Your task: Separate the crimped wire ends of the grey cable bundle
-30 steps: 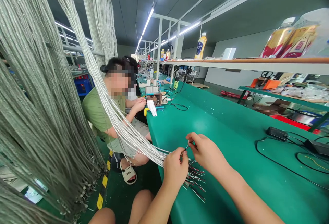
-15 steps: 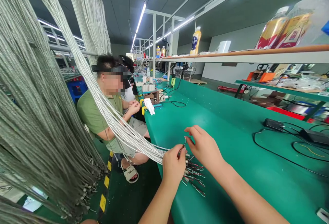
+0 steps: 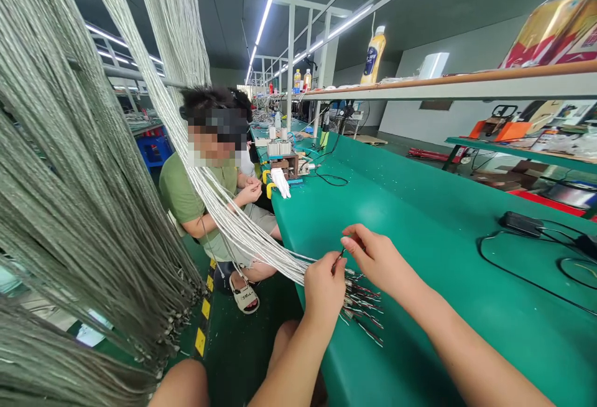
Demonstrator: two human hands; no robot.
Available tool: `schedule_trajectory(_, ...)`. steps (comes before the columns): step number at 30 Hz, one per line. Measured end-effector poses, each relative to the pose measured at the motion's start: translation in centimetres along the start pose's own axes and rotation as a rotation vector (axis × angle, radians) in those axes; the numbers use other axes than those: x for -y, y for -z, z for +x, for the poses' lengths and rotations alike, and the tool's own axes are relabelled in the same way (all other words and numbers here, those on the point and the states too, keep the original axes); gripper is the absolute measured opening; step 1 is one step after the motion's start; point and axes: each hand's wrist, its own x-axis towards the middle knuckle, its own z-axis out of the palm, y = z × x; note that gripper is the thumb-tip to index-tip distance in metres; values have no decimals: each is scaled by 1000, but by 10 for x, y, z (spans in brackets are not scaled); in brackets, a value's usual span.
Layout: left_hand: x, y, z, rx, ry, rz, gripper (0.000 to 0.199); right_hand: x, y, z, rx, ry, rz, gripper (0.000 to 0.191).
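A bundle of pale braided cables hangs from the upper left and runs down onto the green table. Its split ends, thin black, white and red wires, fan out just right of my left hand. My left hand is closed on a dark wire end that points up between thumb and forefinger. Against the tip of that same wire, my right hand pinches with thumb and forefinger, its other fingers curled.
Thick cable hanks hang at the left. A person sits beyond the bundle. White gloves lie by a small machine. A black adapter with cords is at the right, under a shelf with bottles.
The view has shifted, so the scene sits further right. My right thumb and forefinger have closed on the wire tip. The seated person's head is lower.
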Motion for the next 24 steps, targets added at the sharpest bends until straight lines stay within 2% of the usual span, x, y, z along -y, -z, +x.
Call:
schedule_trajectory(2,2,-1,-1,-8,9,-12,19,-4,-4,1,40,17,-17,18)
schedule_trajectory(7,4,-1,-1,-5,5,25,21,-14,-20,-2,27,98,-163,36)
schedule_trajectory(15,-2,2,-1,18,3,78,18,-19,-29,-2,-26,142,-192,48)
schedule_trajectory(18,-6,3,-3,28,12,94,18,-19,-32,-3,-82,131,-162,41)
schedule_trajectory(24,-4,3,-4,34,34,129,21,-31,-41,-2,-85,137,-122,34)
